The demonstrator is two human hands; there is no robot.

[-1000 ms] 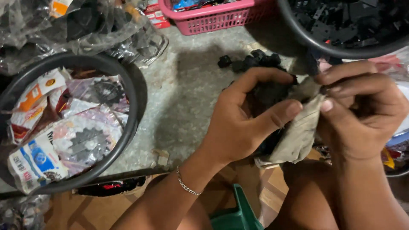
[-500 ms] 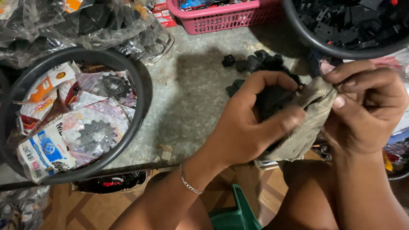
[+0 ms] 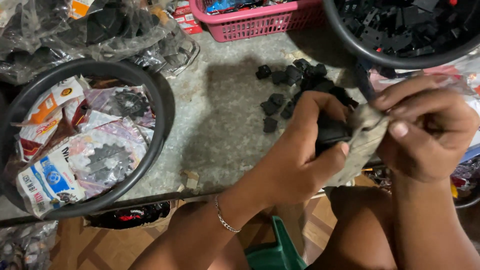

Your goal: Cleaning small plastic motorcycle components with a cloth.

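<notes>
From the head camera I look down on a grey metal table point(image 3: 225, 125) with both hands working at its near edge. My left hand point(image 3: 300, 155) is curled shut around a small black part point(image 3: 330, 132), thumb underneath and fingers wrapped over the top; a thin bracelet point(image 3: 225, 220) sits on that wrist. My right hand point(image 3: 430, 135) is pinched closed on a dirty grey rag point(image 3: 362, 145), thumb and forefinger gripping its upper edge. The rag hangs between the two hands and touches the black part, which sits just above the table's front edge, right of centre.

Behind the left hand a loose heap of small black pieces point(image 3: 295, 85) lies on the table. To the far left a black round tub point(image 3: 150, 95) holds packaged gear wheels point(image 3: 107, 157) in clear bags. At the top a pink plastic basket point(image 3: 260, 22) stands near the table's back, and at the top right a second black tub point(image 3: 380, 52) is filled with more black pieces. Under the table I see a green plastic object point(image 3: 275, 250) between the knees.
</notes>
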